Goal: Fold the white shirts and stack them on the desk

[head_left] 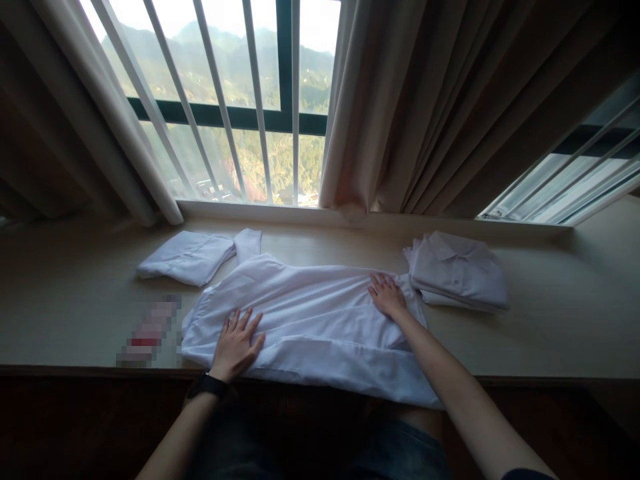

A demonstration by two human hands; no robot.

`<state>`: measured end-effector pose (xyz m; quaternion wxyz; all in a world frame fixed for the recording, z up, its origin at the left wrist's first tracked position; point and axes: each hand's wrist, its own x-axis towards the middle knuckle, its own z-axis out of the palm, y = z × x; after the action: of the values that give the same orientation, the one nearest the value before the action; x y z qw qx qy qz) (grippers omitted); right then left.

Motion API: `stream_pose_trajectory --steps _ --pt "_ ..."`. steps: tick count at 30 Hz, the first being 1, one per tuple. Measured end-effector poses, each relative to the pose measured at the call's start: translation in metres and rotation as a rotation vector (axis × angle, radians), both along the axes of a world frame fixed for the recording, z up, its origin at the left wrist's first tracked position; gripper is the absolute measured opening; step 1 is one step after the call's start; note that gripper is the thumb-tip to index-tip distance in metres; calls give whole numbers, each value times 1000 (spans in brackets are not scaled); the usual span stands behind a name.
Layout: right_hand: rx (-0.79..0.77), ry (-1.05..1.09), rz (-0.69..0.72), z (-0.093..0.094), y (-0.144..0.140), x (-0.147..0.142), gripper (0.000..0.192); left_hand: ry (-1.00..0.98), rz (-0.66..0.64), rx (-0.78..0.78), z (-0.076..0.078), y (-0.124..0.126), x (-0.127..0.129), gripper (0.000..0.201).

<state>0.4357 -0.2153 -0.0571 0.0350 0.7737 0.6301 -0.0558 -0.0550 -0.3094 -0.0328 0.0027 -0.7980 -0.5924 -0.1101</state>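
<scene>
A white shirt (320, 313) lies spread across the window ledge, with soft wrinkles over it and its near side hanging a little past the front edge. My left hand (237, 343) rests flat on its left part, fingers spread. Farther right, my right hand (387, 294) lies palm down on the cloth near its right end, fingers stretched out. Neither hand grips the fabric. Just beyond the right hand sits a stack of folded white shirts (457, 270), a collar and button showing on top. Folded white cloth (187, 257) lies behind the shirt on the left.
A blurred-out item (150, 330) with a red patch lies left of the shirt. The pale wooden ledge (540, 333) ends at a front edge above a dark space. Behind it stand a barred window (225, 113) and long curtains (400, 100).
</scene>
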Motion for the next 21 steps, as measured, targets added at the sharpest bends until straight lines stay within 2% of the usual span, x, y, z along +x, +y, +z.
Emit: stream_pose_trajectory --steps 2,3,6,8,11,14,17,21 --pt "-16 -7 -81 4 6 -3 65 -11 8 5 0 -2 2 57" --pt "-17 -5 -59 7 10 -10 64 -16 18 13 3 -3 4 57" --pt "28 24 113 15 21 -43 61 -35 17 50 16 2 12 54" --pt "19 67 222 18 26 -69 60 -57 -41 62 22 6 15 54" --pt "27 94 351 25 35 -102 59 -84 -112 36 19 9 20 53" --pt "208 112 376 38 61 -136 49 -103 -98 8 11 6 23 54" --pt "284 245 481 58 105 -195 44 -125 -82 -3 8 3 24 55" --pt "157 445 712 81 156 -311 68 -173 -65 -22 13 3 21 53"
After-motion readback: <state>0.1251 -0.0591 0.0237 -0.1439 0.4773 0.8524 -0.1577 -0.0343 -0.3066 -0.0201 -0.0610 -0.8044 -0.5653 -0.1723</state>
